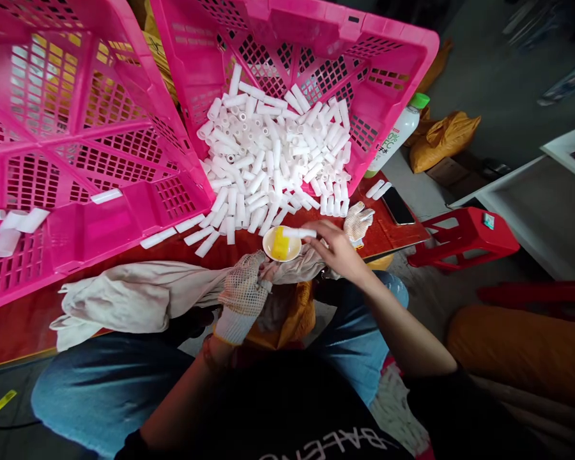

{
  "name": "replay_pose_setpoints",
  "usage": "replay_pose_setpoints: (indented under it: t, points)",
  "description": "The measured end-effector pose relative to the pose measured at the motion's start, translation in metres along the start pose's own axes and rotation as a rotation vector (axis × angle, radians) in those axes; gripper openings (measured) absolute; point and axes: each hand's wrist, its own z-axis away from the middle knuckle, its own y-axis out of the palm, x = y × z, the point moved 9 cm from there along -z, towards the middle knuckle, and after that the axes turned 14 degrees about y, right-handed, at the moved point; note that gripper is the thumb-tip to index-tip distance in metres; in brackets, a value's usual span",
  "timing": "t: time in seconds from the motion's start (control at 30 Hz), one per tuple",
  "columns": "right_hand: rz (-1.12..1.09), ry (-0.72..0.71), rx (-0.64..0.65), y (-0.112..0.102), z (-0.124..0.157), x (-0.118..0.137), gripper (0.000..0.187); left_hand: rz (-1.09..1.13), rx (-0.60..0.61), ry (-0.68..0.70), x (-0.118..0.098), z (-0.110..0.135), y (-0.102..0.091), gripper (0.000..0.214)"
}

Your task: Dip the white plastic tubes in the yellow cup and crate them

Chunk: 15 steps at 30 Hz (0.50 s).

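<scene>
A white plastic tube (299, 234) is pinched in my bare right hand (336, 249). Its far end lies over a small white dish (267, 245) with a yellow sponge-like piece (280, 243) in it. My left hand (243, 284) wears a white knitted glove and is on the near side of the dish, by a beige cloth (124, 294). Its fingers are curled in; what they hold, if anything, is hidden. Beyond the dish, a large heap of white tubes (278, 153) spills from a tipped pink crate (306, 19) onto the red table (383, 236).
Left stands another pink crate (124, 147) with several white pieces (16, 227). A knitted glove (359, 223), a phone (398, 204) and a green-capped bottle (397, 137) are at the right. Beyond the table are a red stool (464, 236) and an orange-brown sack (443, 144).
</scene>
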Motion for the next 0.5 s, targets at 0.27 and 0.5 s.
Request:
replay_pose_setpoints:
  t: [0.27,0.5]
  points:
    - [0.153,-0.062,-0.05,0.03,-0.019,-0.035,0.034,-0.279,0.183,0.029,-0.003,-0.001,0.044,0.038]
    - [0.336,-0.144,0.089,0.04,-0.02,-0.032,0.038,-0.208,0.245,0.035,0.012,0.016,0.065,0.033]
